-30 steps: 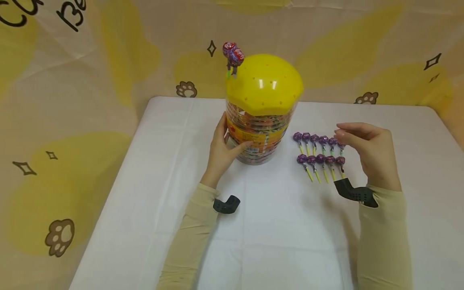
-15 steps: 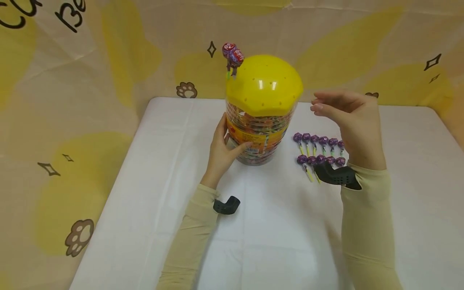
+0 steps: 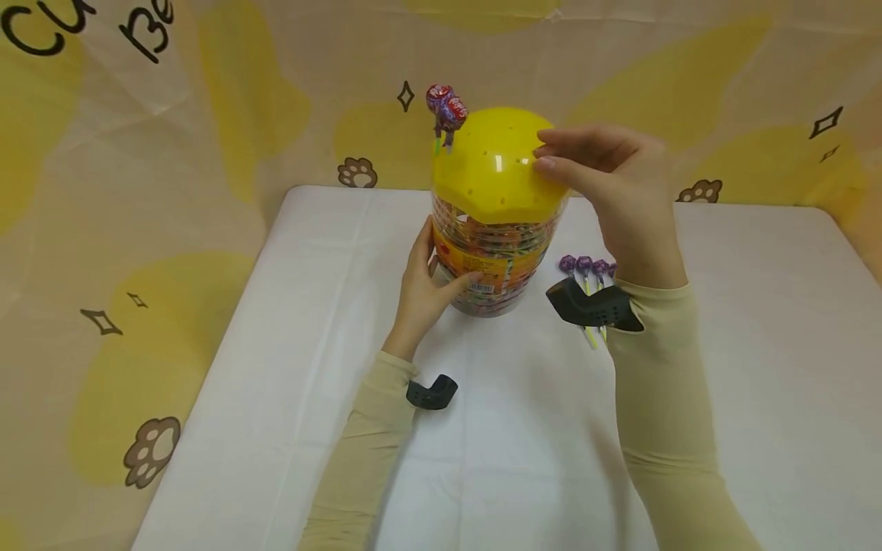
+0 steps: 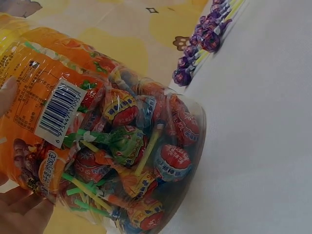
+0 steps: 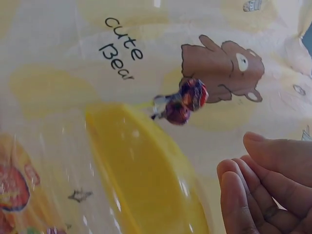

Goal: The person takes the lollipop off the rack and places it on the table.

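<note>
A clear plastic jar (image 3: 513, 256) with an orange label stands on the table, full of wrapped lollipops (image 4: 173, 161). My left hand (image 3: 422, 298) grips its left side, thumb across the label. On top sits a domed yellow lid (image 3: 478, 176) pierced with small holes. Two purple-wrapped lollipops (image 3: 452, 113) stand by their sticks at the lid's left edge. My right hand (image 3: 623, 199) is raised at the lid's right side, fingers bent loosely with nothing visible between them. In the right wrist view its fingertips (image 5: 233, 187) appear apart from the lid.
Purple lollipops (image 3: 584, 265) with yellow-green sticks lie in rows right of the jar, partly hidden by the right forearm and a black wrist mount (image 3: 586, 306). A white cloth covers the table (image 3: 496, 444). A printed fabric backdrop (image 3: 262, 92) rises behind it.
My right hand has moved left and up, from above the lollipop rows to the lid's right side. The left hand keeps its grip on the jar, which has not visibly moved.
</note>
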Action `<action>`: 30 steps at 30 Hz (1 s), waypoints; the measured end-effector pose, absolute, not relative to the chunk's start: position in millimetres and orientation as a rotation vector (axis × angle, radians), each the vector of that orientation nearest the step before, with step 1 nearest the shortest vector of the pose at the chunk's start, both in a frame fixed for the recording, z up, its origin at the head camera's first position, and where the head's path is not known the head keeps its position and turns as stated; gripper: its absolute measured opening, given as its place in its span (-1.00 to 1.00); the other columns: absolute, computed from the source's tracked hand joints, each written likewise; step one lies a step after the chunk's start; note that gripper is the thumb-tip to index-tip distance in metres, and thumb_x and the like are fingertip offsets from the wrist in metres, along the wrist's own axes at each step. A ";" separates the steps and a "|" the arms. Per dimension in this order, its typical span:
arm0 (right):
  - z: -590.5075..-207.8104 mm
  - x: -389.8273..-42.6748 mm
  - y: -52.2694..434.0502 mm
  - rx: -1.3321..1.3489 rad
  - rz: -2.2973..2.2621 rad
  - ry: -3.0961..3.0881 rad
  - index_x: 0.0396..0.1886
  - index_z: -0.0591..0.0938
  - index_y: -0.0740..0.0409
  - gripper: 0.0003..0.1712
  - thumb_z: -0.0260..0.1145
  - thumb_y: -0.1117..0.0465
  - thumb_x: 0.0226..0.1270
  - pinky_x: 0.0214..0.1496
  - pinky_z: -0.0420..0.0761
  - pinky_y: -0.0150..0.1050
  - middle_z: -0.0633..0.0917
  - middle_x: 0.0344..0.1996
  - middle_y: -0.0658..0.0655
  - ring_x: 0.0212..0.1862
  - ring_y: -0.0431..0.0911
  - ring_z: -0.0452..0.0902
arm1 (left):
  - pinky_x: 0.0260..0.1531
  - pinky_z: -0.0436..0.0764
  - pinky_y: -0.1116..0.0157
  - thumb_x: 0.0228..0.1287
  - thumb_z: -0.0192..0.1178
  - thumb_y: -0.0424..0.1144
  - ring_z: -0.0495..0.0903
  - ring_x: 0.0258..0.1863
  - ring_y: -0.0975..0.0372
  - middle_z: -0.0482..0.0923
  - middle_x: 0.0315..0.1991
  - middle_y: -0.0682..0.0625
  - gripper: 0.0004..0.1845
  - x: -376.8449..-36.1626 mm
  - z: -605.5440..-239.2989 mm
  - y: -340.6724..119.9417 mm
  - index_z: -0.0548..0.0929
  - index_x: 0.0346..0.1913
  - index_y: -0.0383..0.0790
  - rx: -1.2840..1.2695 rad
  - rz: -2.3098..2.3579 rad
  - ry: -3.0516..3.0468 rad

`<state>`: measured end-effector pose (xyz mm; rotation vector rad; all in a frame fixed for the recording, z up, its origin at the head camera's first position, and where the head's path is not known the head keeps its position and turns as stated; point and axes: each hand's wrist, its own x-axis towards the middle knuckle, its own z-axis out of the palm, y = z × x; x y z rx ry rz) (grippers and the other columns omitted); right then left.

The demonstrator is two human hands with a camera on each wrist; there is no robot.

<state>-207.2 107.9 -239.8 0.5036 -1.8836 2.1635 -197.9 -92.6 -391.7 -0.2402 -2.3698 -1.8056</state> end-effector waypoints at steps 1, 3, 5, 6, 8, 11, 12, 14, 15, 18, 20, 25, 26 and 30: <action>-238.4 -208.3 104.3 0.514 2.151 -1.889 -0.23 0.71 0.38 -0.75 0.46 0.42 0.03 -0.01 0.62 -0.28 0.71 -0.31 0.22 -0.16 0.06 0.60 | 0.35 0.18 0.23 0.08 0.41 -0.21 0.08 0.41 0.14 -0.02 0.46 -0.10 0.04 -197.7 -391.8 -92.6 -0.07 0.49 -0.18 -0.241 -1.804 -2.371; -235.5 -210.7 96.6 0.526 2.143 -1.893 -0.24 0.72 0.34 -0.77 0.45 0.42 0.03 -0.01 0.62 -0.27 0.71 -0.31 0.21 -0.15 0.05 0.61 | 0.35 0.18 0.24 0.08 0.41 -0.20 0.08 0.40 0.15 -0.01 0.45 -0.09 0.04 -197.6 -392.0 -92.9 -0.07 0.49 -0.18 -0.241 -1.800 -2.375; -233.1 -213.8 88.2 0.549 2.127 -1.904 -0.24 0.72 0.33 -0.78 0.44 0.43 0.05 -0.01 0.62 -0.26 0.71 -0.30 0.20 -0.15 0.05 0.61 | 0.35 0.18 0.24 0.08 0.41 -0.20 0.09 0.40 0.14 -0.01 0.45 -0.10 0.04 -197.8 -392.3 -93.2 -0.07 0.49 -0.18 -0.243 -1.794 -2.379; -231.8 -215.2 84.0 0.551 2.112 -1.916 -0.24 0.72 0.31 -0.79 0.44 0.42 0.06 -0.01 0.62 -0.26 0.71 -0.29 0.19 -0.15 0.04 0.61 | 0.35 0.19 0.25 0.08 0.41 -0.20 0.09 0.40 0.15 -0.01 0.45 -0.09 0.04 -197.8 -392.4 -93.4 -0.07 0.49 -0.18 -0.243 -1.791 -2.379; -229.7 -218.8 75.7 0.565 2.090 -1.929 -0.23 0.72 0.31 -0.78 0.43 0.41 0.06 -0.01 0.62 -0.25 0.71 -0.29 0.19 -0.15 0.02 0.62 | 0.35 0.19 0.24 0.08 0.41 -0.20 0.09 0.40 0.15 -0.01 0.45 -0.09 0.04 -197.7 -392.4 -93.8 -0.07 0.49 -0.17 -0.245 -1.789 -2.379; -227.6 -223.7 64.5 0.583 2.039 -1.950 -0.20 0.71 0.32 -0.75 0.44 0.40 0.06 0.00 0.62 -0.25 0.71 -0.29 0.17 -0.16 -0.01 0.63 | 0.35 0.19 0.23 0.09 0.40 -0.20 0.09 0.40 0.15 -0.01 0.45 -0.08 0.03 -197.4 -392.0 -93.9 -0.07 0.49 -0.17 -0.248 -1.792 -2.375; -227.1 -225.0 61.3 0.587 2.014 -1.956 -0.19 0.71 0.32 -0.74 0.44 0.39 0.06 0.01 0.61 -0.25 0.71 -0.29 0.16 -0.17 -0.02 0.63 | 0.35 0.20 0.23 0.09 0.40 -0.19 0.08 0.40 0.15 -0.01 0.45 -0.08 0.03 -197.4 -391.8 -93.8 -0.07 0.49 -0.17 -0.248 -1.797 -2.374; -226.0 -227.4 55.4 0.599 1.988 -1.952 -0.17 0.70 0.35 -0.71 0.45 0.40 0.04 0.01 0.61 -0.25 0.71 -0.28 0.18 -0.18 -0.03 0.63 | 0.35 0.20 0.22 0.08 0.41 -0.19 0.08 0.41 0.16 -0.01 0.45 -0.07 0.04 -197.6 -391.9 -93.5 -0.07 0.49 -0.16 -0.249 -1.797 -2.376; -225.3 -228.5 52.8 0.593 1.985 -1.951 -0.17 0.69 0.35 -0.69 0.46 0.40 0.03 0.01 0.61 -0.26 0.71 -0.28 0.18 -0.18 -0.04 0.63 | 0.35 0.20 0.23 0.08 0.41 -0.19 0.08 0.41 0.16 -0.01 0.46 -0.07 0.04 -197.8 -391.9 -93.3 -0.07 0.49 -0.16 -0.249 -1.799 -2.377; -223.3 -230.6 47.1 0.582 1.955 -1.966 -0.14 0.68 0.37 -0.65 0.48 0.41 0.00 0.01 0.60 -0.28 0.71 -0.26 0.20 -0.18 -0.05 0.62 | 0.35 0.19 0.25 0.09 0.40 -0.21 0.08 0.41 0.16 -0.02 0.46 -0.08 0.04 -198.3 -392.1 -92.9 -0.07 0.49 -0.17 -0.251 -1.796 -2.380; -222.3 -231.3 44.6 0.575 1.938 -1.982 -0.13 0.67 0.38 -0.63 0.49 0.41 -0.01 0.01 0.61 -0.29 0.70 -0.24 0.20 -0.17 -0.06 0.62 | 0.35 0.19 0.26 0.09 0.40 -0.24 0.08 0.41 0.16 -0.02 0.46 -0.09 0.03 -198.4 -392.0 -92.6 -0.07 0.49 -0.19 -0.255 -1.793 -2.380; -223.9 -230.8 42.0 0.624 1.865 -1.991 -0.13 0.66 0.40 -0.65 0.47 0.39 0.03 0.00 0.61 -0.29 0.70 -0.24 0.20 -0.19 -0.06 0.62 | 0.35 0.19 0.26 0.10 0.38 -0.28 0.07 0.41 0.14 -0.02 0.46 -0.11 0.01 -198.9 -392.0 -92.6 -0.08 0.49 -0.21 -0.264 -1.784 -2.381; -224.4 -230.6 41.7 0.629 1.862 -1.988 -0.14 0.66 0.40 -0.65 0.47 0.39 0.03 -0.01 0.61 -0.28 0.70 -0.25 0.20 -0.19 -0.06 0.62 | 0.35 0.19 0.26 0.10 0.38 -0.28 0.06 0.41 0.14 -0.03 0.46 -0.11 0.01 -198.9 -392.3 -92.7 -0.08 0.49 -0.21 -0.264 -1.782 -2.382; -225.9 -229.8 41.1 0.634 1.858 -1.985 -0.17 0.67 0.38 -0.68 0.47 0.38 0.04 -0.03 0.62 -0.28 0.70 -0.26 0.19 -0.21 -0.07 0.63 | 0.34 0.19 0.25 0.11 0.37 -0.28 0.05 0.42 0.12 -0.04 0.46 -0.12 0.01 -198.3 -394.3 -92.8 -0.09 0.49 -0.21 -0.272 -1.774 -2.387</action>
